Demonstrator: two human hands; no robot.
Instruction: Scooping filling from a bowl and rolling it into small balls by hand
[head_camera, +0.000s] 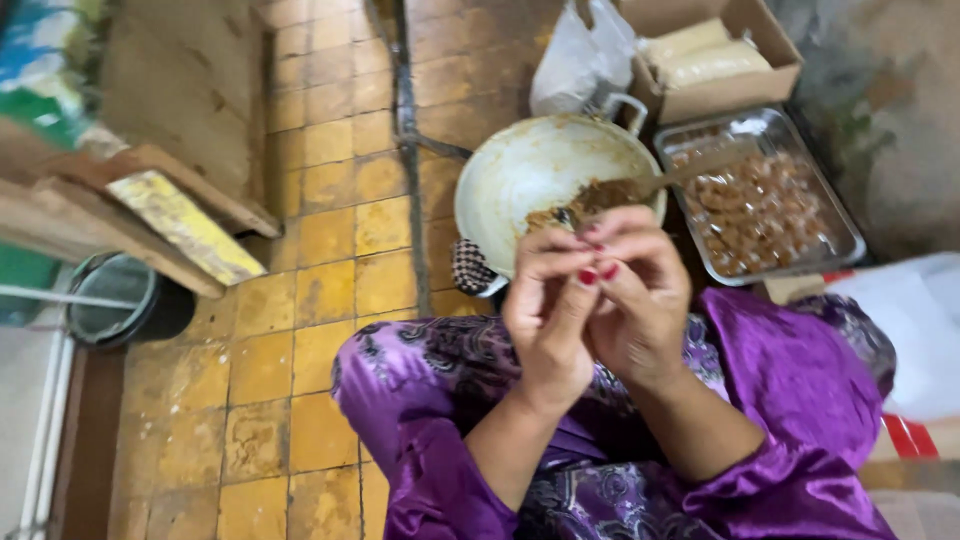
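Head view showed a yellow tiled floor where you sat in purple cloth. Your pan of brown filling stood on it, a metal tray of brown pieces just right of the pan, a cardboard box behind the tray. Your left hand and right hand were raised before the pan, fingertips pressed together; whatever they pinched, you couldn't tell.

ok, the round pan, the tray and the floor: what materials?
Round pan: looks like pale enamelled or worn metal, dull, with a loop handle. Tray: shiny thin metal, likely steel or aluminium, bright rim. Floor: yellow tiles, matte, stained, dark joints.
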